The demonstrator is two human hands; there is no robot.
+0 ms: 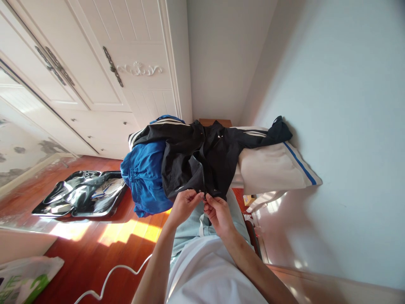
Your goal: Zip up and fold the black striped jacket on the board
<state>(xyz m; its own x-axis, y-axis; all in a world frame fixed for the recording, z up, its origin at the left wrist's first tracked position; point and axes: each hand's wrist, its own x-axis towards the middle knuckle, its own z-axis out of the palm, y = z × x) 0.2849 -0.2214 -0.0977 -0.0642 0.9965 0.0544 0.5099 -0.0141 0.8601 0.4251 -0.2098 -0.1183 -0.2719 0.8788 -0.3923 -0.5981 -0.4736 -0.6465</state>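
A black jacket (183, 156) with white stripes along its sleeves lies spread out in front of me, its front partly open and its hem toward my lap. My left hand (186, 204) pinches the hem just left of the front opening. Close beside it, my right hand (218, 211) pinches the hem at the other edge of the opening, by the bottom of the zipper. The fingertips nearly meet there; the small zipper parts between them are too small to make out. Blue clothing (147, 177) hangs under the jacket's left side, and white cloth with a blue stripe (275, 166) lies under its right sleeve.
An open black suitcase (110, 202) with items inside lies on the wooden floor at left. White wardrobe doors (139, 33) stand ahead, and a pale wall (348, 126) rises at right. A white cable (117, 267) and a plastic bag (34, 274) are at lower left.
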